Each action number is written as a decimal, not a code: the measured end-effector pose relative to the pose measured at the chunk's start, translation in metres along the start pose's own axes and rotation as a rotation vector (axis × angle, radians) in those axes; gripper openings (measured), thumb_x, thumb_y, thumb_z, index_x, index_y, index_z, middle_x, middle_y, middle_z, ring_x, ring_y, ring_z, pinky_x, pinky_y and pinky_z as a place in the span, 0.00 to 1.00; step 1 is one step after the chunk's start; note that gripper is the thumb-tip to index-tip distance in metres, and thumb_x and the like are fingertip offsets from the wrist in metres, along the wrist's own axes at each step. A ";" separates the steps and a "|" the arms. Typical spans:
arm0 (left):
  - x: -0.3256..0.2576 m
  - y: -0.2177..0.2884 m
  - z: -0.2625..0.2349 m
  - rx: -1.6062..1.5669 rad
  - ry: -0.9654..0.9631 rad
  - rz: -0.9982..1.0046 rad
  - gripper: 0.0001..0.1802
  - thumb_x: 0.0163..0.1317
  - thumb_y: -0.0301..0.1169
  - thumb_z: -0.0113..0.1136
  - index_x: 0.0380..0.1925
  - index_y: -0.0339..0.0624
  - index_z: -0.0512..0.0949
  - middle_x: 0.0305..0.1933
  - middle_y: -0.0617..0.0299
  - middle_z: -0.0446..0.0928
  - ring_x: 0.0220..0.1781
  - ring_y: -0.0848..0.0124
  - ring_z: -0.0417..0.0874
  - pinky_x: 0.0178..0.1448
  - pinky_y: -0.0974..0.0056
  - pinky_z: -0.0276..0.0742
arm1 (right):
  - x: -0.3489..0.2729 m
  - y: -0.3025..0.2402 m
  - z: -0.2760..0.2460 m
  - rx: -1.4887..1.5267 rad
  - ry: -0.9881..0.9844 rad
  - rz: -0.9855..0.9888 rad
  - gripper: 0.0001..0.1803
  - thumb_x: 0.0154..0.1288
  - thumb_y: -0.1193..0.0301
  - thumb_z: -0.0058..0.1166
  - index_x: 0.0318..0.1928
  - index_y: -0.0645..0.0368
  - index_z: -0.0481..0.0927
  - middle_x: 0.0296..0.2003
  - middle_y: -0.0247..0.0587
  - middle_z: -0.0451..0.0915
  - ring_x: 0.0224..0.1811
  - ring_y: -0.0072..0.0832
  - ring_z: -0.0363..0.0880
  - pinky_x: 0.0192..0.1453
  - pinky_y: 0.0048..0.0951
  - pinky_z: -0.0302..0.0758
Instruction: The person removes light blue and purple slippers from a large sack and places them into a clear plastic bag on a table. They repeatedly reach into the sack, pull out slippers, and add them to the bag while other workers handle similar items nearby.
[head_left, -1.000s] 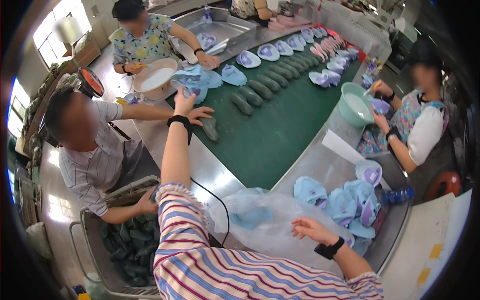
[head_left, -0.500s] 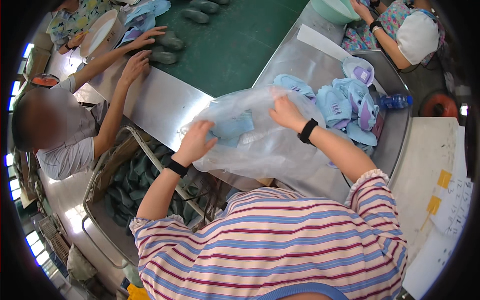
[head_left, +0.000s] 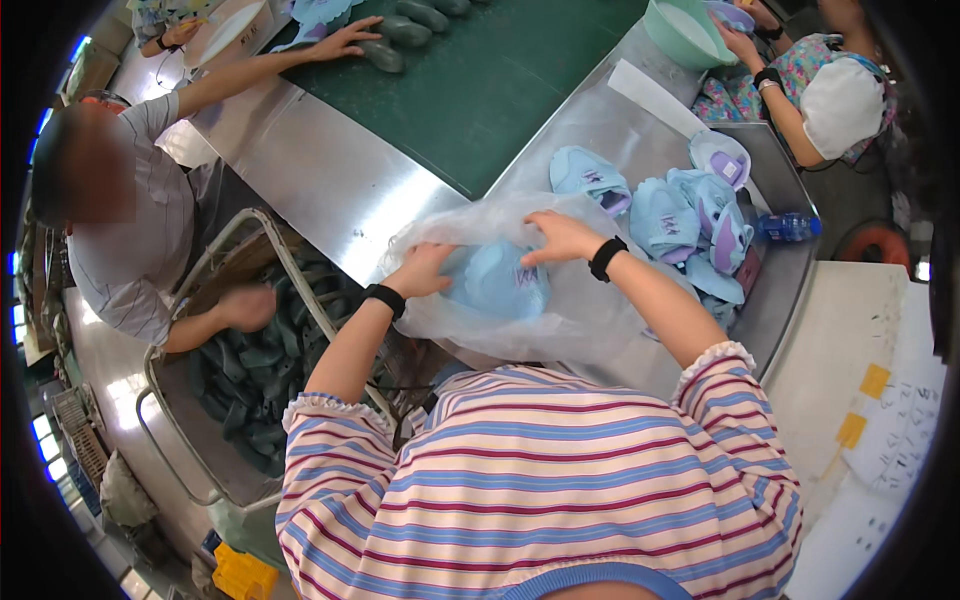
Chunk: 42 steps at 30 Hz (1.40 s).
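Observation:
A translucent plastic bag (head_left: 590,325) lies on the metal table in front of me, its mouth spread wide. Inside it a light blue shoe upper (head_left: 500,285) with purple lettering shows plainly. My left hand (head_left: 422,270) rests at the bag's left side, thumb and fingers apart beside the upper. Opposite it, my right hand (head_left: 565,238) reaches over the bag's far right rim, its thumb apart from the fingers. Some of the fingertips are hard to make out against the plastic.
Several blue and purple shoe uppers (head_left: 663,220) lie to the right, near a blue bottle (head_left: 790,228). A cart (head_left: 205,455) of dark shoe lasts stands at the left. Co-workers sit at left and far right; one hand (head_left: 345,40) touches lasts on the green belt (head_left: 490,95).
The bag has opened, baring the blue upper inside. My right hand has moved down and its fingers spread; my left has shifted right. The left co-worker has drawn one arm back toward the cart.

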<state>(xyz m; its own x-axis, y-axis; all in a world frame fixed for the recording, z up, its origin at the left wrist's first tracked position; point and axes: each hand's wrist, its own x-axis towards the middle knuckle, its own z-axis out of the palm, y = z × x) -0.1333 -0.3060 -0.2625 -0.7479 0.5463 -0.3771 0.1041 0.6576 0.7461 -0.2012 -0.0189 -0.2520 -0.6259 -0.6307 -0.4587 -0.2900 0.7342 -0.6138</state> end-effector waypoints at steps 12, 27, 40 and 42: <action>-0.003 0.016 0.022 0.455 0.025 -0.346 0.38 0.35 0.51 0.68 0.44 0.36 0.73 0.51 0.47 0.69 0.55 0.50 0.67 0.59 0.50 0.56 | -0.058 0.015 -0.008 1.288 -0.061 0.131 0.47 0.46 0.76 0.57 0.67 0.64 0.49 0.53 0.51 0.71 0.52 0.32 0.74 0.53 0.32 0.71; -0.005 0.059 0.031 0.258 0.279 -0.211 0.29 0.37 0.37 0.69 0.41 0.39 0.72 0.45 0.49 0.72 0.49 0.53 0.72 0.51 0.53 0.65 | -0.112 -0.022 -0.021 0.373 0.157 0.043 0.44 0.42 0.69 0.62 0.63 0.57 0.60 0.52 0.53 0.71 0.52 0.39 0.71 0.55 0.34 0.68; -0.008 0.111 -0.035 -0.655 0.229 0.006 0.20 0.66 0.37 0.42 0.48 0.37 0.76 0.51 0.56 0.76 0.55 0.68 0.72 0.62 0.66 0.62 | -0.120 -0.073 -0.028 1.042 0.687 -0.314 0.24 0.45 0.86 0.43 0.48 0.64 0.72 0.40 0.38 0.76 0.45 0.24 0.74 0.51 0.25 0.69; -0.006 0.106 -0.028 -0.822 0.218 -0.057 0.25 0.67 0.44 0.42 0.49 0.34 0.75 0.52 0.55 0.74 0.59 0.67 0.69 0.66 0.64 0.57 | -0.120 -0.062 -0.028 1.220 0.699 -0.311 0.22 0.44 0.88 0.39 0.42 0.64 0.74 0.38 0.38 0.76 0.42 0.24 0.74 0.47 0.24 0.71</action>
<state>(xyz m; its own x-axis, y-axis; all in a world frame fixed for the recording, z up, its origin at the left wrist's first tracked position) -0.1363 -0.2545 -0.1659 -0.8560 0.3563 -0.3746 -0.3831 0.0495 0.9224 -0.1288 0.0179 -0.1405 -0.9775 -0.2096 -0.0231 0.0872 -0.3024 -0.9492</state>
